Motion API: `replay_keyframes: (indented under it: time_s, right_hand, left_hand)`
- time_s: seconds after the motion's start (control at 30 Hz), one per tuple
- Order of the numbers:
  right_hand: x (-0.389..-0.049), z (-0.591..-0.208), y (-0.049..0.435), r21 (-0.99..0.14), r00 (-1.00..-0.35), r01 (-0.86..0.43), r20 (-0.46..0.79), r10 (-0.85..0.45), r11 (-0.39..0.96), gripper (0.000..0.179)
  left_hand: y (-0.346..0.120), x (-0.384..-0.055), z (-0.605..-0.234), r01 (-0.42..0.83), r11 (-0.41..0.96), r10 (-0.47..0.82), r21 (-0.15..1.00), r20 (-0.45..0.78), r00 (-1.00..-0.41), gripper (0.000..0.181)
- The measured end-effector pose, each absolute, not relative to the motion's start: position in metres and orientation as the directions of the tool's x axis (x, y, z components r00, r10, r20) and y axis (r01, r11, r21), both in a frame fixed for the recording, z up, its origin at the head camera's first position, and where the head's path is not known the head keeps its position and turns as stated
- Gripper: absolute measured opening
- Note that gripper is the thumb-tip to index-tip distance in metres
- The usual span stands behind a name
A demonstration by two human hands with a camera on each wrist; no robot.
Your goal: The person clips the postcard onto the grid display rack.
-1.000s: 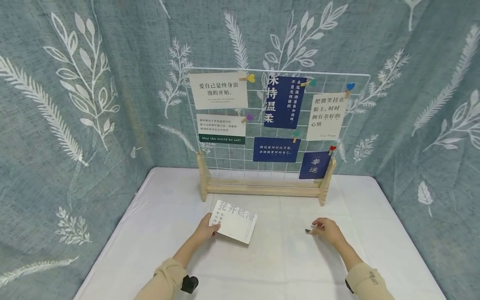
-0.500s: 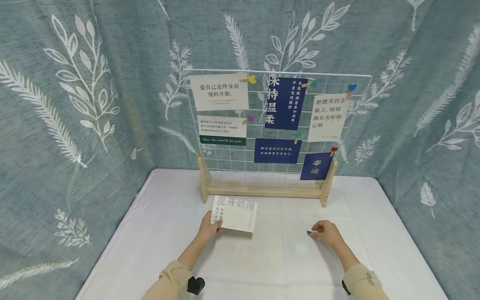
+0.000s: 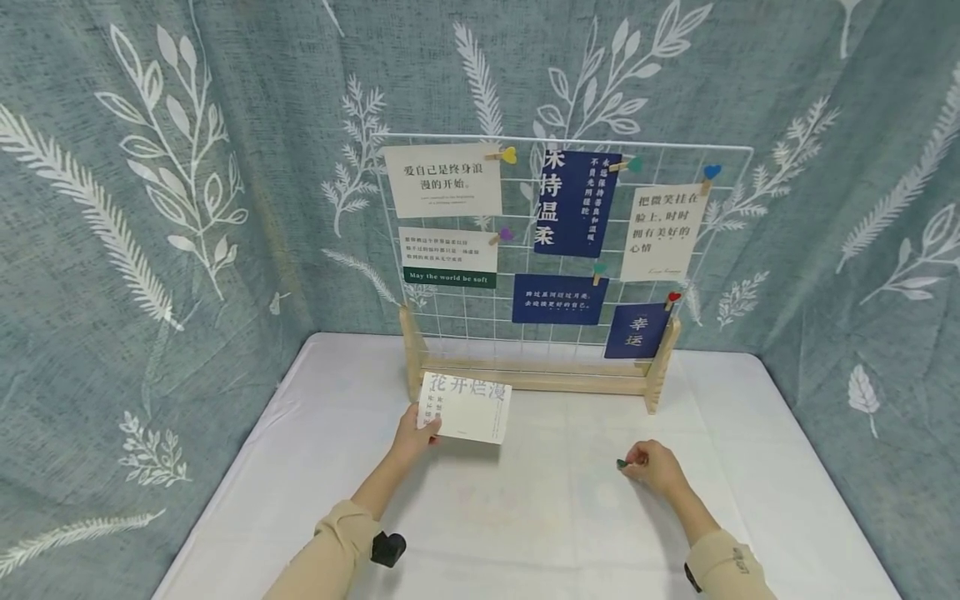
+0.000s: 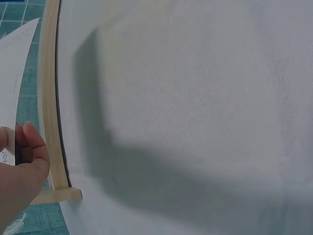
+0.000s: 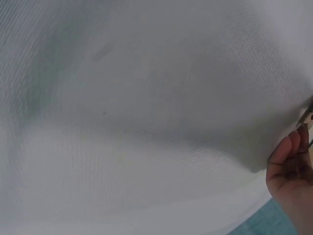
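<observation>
A cream card with grey Chinese lettering [image 3: 468,412] is pinched at its left edge by my left hand [image 3: 415,431], just in front of the rack's wooden base. In the left wrist view the card [image 4: 13,73] stands tilted above the cloth, thumb on one face and fingers behind. My right hand [image 3: 654,465], over the right part of the table, pinches a small dark green clothespin [image 3: 622,464] between thumb and fingertips. Only the clothespin's end [image 5: 307,115] shows at the edge of the right wrist view.
A white wire grid rack [image 3: 450,325] on a wooden stand [image 3: 532,381] stands at the back. Several cards, such as a blue card [image 3: 561,300], hang on it from heart-topped clothespins. A white cloth [image 3: 555,517] covers the table, with patterned curtains [image 3: 300,208] around it.
My left hand has carried the card up and toward the rack, and the card has tilted more upright. My right hand stays nearly in place while the clothespin turns slightly in its fingers.
</observation>
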State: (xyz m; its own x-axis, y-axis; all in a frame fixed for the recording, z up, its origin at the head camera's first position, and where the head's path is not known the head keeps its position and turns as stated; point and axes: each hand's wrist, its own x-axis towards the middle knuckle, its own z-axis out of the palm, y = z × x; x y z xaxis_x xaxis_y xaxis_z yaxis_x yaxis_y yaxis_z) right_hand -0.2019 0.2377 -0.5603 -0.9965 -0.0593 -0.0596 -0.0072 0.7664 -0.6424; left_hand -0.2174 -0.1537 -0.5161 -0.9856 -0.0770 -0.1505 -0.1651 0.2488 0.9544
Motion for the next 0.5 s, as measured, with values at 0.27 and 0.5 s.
replay_keyframes:
  time_s: [0.27,0.5]
  right_hand:
    - [-0.200,-0.559,0.237,-0.661,-0.997,-0.009,-0.055,-0.059,0.750,0.011]
    - [-0.201,-0.557,0.235,-0.673,-0.998,-0.017,-0.028,-0.049,0.740,0.010]
  left_hand:
    - [-0.154,-0.219,-0.516,-0.157,0.232,-0.084,0.960,-0.141,-0.986,0.029]
    - [-0.158,-0.229,-0.530,-0.122,0.195,-0.061,0.973,-0.112,-0.992,0.027]
